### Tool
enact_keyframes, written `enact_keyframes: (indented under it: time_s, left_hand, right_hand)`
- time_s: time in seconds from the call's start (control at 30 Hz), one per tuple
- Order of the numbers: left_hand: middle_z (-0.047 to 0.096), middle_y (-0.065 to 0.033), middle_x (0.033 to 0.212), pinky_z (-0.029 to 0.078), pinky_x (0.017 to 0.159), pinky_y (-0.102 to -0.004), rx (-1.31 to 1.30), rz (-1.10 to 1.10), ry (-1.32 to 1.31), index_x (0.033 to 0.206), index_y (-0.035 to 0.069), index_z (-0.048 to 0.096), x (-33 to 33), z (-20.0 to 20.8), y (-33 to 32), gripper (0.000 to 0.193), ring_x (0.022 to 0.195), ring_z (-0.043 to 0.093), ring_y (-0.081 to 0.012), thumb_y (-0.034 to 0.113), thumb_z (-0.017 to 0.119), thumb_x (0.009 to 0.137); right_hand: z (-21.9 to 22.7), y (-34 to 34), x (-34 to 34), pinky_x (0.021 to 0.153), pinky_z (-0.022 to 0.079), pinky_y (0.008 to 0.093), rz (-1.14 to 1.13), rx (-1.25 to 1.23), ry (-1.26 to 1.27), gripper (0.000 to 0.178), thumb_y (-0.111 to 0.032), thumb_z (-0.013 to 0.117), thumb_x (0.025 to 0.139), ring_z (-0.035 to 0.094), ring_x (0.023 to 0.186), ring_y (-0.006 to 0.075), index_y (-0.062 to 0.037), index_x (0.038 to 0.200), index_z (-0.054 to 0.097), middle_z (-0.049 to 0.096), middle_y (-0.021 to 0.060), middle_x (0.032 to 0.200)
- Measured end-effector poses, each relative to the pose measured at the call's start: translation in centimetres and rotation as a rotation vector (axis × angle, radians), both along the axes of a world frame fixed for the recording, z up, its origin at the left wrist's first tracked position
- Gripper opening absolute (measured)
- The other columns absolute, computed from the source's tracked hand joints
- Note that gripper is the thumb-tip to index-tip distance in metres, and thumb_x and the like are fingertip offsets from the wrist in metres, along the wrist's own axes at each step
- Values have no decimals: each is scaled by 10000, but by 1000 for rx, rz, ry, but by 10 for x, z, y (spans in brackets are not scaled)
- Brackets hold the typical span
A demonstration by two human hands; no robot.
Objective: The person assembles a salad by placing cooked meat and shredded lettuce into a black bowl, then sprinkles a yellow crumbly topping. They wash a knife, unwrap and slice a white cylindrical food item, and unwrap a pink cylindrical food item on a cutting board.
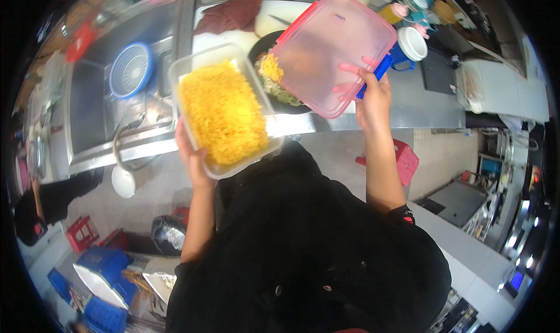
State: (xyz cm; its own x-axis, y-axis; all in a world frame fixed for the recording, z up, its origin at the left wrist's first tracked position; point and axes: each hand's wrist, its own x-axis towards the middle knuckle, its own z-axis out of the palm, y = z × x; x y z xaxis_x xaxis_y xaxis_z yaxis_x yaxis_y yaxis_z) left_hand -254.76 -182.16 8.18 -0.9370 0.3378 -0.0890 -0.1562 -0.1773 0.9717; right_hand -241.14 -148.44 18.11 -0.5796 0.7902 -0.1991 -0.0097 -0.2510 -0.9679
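My left hand (191, 153) grips the near left side of a clear plastic container (175, 82), filled with yellow shredded food (221, 111) that I cannot name for sure. My right hand (373, 94) is closed on the edge of a translucent lid (326, 47) with a pink-red rim and a blue clip, its fingers showing through the plastic. The lid is tilted above a dark bowl (256, 54) and hides most of it. In the bowl's uncovered part lie some yellow shreds (272, 69) and pale green shredded food (283, 92).
Left of the container is a steel sink (87, 100) with a blue-rimmed colander (131, 70). Behind the bowl lie a white cutting board (280, 15) and a brown cloth (230, 13). A white tub (412, 44) and bottles stand at the right. A red stool (405, 161) is below the counter.
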Motion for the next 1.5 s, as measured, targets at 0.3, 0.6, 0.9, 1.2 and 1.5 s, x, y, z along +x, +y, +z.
enact_keyframes:
  time_s: [0.3, 0.6, 0.9, 1.2, 1.5]
  left_hand:
    - [399, -187, 1560, 397, 1168, -450, 93, 89, -138, 1608, 8, 271, -4, 4, -8, 933, 1429, 438, -334, 265, 584, 766]
    - [401, -191, 1559, 435, 1146, -466, 132, 117, -182, 1611, 41, 272, 0, 9, -5, 913, 1424, 451, -358, 263, 576, 780]
    - [383, -211, 1578, 436, 1155, -506, 349, 32, -250, 1632, 78, 251, 5, 15, 5, 1003, 1440, 431, -406, 303, 604, 721]
    - [289, -238, 1649, 387, 1182, -589, 241, -86, -237, 1657, 93, 213, 103, 64, 69, 994, 1488, 359, -445, 429, 606, 808]
    - [413, -206, 1587, 403, 1191, -526, 432, -772, -573, 1618, 70, 323, 258, 42, 320, 929, 1444, 440, -401, 371, 603, 784]
  right_hand:
    - [-10, 27, 10, 575, 600, 318, -112, 621, -91, 303, -50, 461, 1071, 755, 718, 270, 25, 1357, 393, 742, 206, 1093]
    - [-14, 14, 9, 614, 575, 316, -45, 1139, -285, 286, -61, 534, 1055, 754, 717, 195, 33, 1321, 484, 781, 154, 989]
    - [-39, 17, 24, 562, 558, 481, -100, 1240, -239, 409, -124, 644, 957, 700, 631, 415, 25, 1325, 546, 681, 212, 727]
    - [-12, 78, 71, 739, 579, 436, -136, 754, 26, 346, -182, 636, 1018, 728, 820, 397, -22, 1318, 573, 728, 215, 967]
    - [30, 238, 392, 1143, 466, 463, -81, 1100, 358, 296, -94, 656, 986, 666, 1239, 316, -83, 1280, 692, 719, 131, 1268]
